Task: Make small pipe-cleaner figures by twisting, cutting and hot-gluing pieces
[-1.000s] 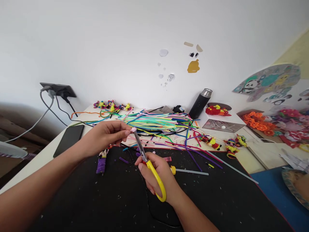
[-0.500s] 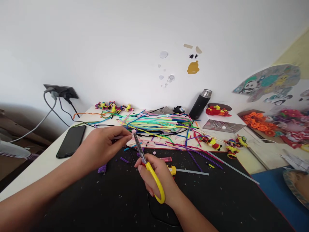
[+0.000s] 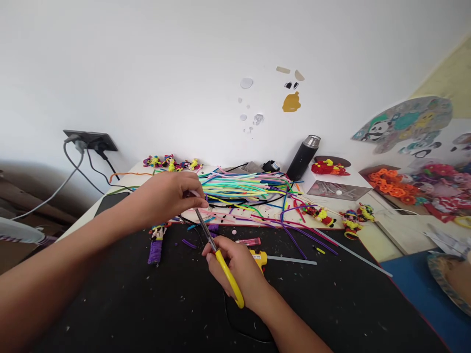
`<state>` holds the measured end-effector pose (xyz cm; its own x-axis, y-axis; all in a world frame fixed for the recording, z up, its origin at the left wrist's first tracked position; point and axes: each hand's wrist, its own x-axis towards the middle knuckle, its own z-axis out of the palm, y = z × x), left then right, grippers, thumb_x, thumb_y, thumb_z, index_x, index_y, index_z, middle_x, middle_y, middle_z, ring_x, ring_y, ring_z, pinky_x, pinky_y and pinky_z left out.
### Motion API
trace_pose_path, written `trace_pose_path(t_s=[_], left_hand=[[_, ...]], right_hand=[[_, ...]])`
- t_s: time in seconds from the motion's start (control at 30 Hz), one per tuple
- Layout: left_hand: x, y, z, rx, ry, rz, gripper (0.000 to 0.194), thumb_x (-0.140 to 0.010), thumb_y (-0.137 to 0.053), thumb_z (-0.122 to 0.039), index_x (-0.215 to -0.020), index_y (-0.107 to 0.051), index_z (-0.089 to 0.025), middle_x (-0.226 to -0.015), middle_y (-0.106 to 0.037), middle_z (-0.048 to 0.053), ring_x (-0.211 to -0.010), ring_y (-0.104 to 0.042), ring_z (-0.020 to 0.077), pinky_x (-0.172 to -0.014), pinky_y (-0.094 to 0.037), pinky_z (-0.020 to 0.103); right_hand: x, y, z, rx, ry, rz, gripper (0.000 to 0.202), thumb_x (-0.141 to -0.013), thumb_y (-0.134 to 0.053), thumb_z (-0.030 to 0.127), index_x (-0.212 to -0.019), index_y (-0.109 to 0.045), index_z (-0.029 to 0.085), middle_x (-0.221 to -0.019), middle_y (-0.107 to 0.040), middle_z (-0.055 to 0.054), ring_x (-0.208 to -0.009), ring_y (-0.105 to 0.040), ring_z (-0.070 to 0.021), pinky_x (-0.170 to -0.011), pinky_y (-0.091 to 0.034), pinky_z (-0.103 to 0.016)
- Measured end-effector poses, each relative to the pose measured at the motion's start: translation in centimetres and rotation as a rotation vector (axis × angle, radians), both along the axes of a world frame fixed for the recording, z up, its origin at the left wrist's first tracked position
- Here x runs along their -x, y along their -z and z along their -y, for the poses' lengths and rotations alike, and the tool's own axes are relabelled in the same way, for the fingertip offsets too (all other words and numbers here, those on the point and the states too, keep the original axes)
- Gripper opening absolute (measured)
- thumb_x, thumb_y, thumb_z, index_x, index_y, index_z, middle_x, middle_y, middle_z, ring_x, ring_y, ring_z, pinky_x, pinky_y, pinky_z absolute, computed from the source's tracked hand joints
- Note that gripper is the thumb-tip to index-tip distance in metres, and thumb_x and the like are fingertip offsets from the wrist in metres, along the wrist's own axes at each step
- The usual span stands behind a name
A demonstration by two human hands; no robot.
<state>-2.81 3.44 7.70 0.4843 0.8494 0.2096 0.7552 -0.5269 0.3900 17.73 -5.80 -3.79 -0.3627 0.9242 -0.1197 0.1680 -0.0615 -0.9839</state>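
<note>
My left hand [image 3: 171,196] is raised over the front of the pile, thumb and fingers pinched on a pale pink pipe cleaner [image 3: 194,193], mostly hidden by the fingers. My right hand [image 3: 235,264] grips yellow-handled scissors [image 3: 226,274]. Their blades point up and away, with the tips just below my left fingertips. Beneath my left hand a small doll with a purple fuzzy body [image 3: 156,247] lies on the black mat [image 3: 176,304]. A yellow glue gun [image 3: 259,258] rests beyond my right hand, partly covered by it.
Many coloured pipe cleaners [image 3: 239,186] are heaped along the back. A black flask [image 3: 303,159] leans by the wall, beside a white box [image 3: 336,186]. Small dolls [image 3: 351,224] lie at right, a phone [image 3: 110,202] at left. A black cable [image 3: 235,328] crosses the mat.
My left hand has turned, its fingers now pointing more downward and covering the pink tip. The scissors have shifted slightly left and down. More of the purple doll shows; less of the phone does.
</note>
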Motion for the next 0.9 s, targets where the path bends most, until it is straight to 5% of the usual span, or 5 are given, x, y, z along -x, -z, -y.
trace_pose_path(t_s=[0.2, 0.4, 0.53, 0.7, 0.9], left_hand=[[1.3, 1.4, -2.3, 0.506, -0.037, 0.336, 0.036, -0.079, -0.082, -0.055, -0.069, -0.071, -0.022, -0.053, -0.046, -0.005, -0.05, -0.038, 0.0118, -0.049, -0.024, 0.024], [0.9, 4.7, 0.3, 0.825, -0.133, 0.94, 0.054, -0.063, -0.095, -0.063, -0.066, -0.066, -0.017, -0.055, -0.053, -0.003, -0.045, -0.038, 0.007, -0.044, -0.025, 0.02], [0.1, 5.7, 2.5, 0.775, -0.183, 1.036, 0.052, -0.068, -0.093, -0.063, -0.068, -0.069, -0.017, -0.056, -0.059, -0.001, -0.046, -0.045, 0.0075, -0.042, -0.033, 0.019], [-0.1, 4.8, 4.4, 0.441, -0.238, 0.73, 0.046, -0.082, -0.081, -0.065, -0.082, -0.077, -0.019, -0.064, -0.071, 0.002, -0.055, -0.063, 0.0149, -0.052, -0.053, 0.025], [0.3, 4.0, 4.0, 0.631, -0.177, 0.793, 0.05, -0.08, -0.082, -0.067, -0.093, -0.074, -0.019, -0.078, -0.077, 0.004, -0.056, -0.068, 0.016, -0.052, -0.056, 0.026]], right_hand=[[-0.1, 0.5, -0.2, 0.026, 0.009, -0.041, 0.013, -0.087, -0.068, 0.032, -0.091, -0.068, 0.021, -0.057, -0.049, 0.007, -0.045, -0.041, -0.0083, -0.044, -0.028, -0.019], [0.1, 0.1, 0.0, 0.148, -0.018, -0.11, 0.015, -0.087, -0.07, 0.033, -0.095, -0.068, 0.021, -0.052, -0.046, 0.011, -0.034, -0.038, -0.0058, -0.037, -0.029, -0.018], [0.1, -0.5, 0.1, 0.209, -0.016, -0.177, 0.021, -0.087, -0.072, 0.039, -0.096, -0.066, 0.02, -0.051, -0.044, 0.013, -0.028, -0.034, -0.0051, -0.031, -0.027, -0.017], [-0.2, -1.6, 0.1, 0.236, -0.043, -0.212, 0.028, -0.087, -0.07, 0.046, -0.096, -0.062, 0.02, -0.051, -0.041, 0.014, -0.029, -0.033, -0.005, -0.029, -0.025, -0.016], [-0.4, -1.6, 0.1, 0.183, -0.024, -0.159, 0.025, -0.088, -0.07, 0.043, -0.095, -0.062, 0.02, -0.055, -0.045, 0.012, -0.03, -0.034, -0.0047, -0.031, -0.026, -0.016]])
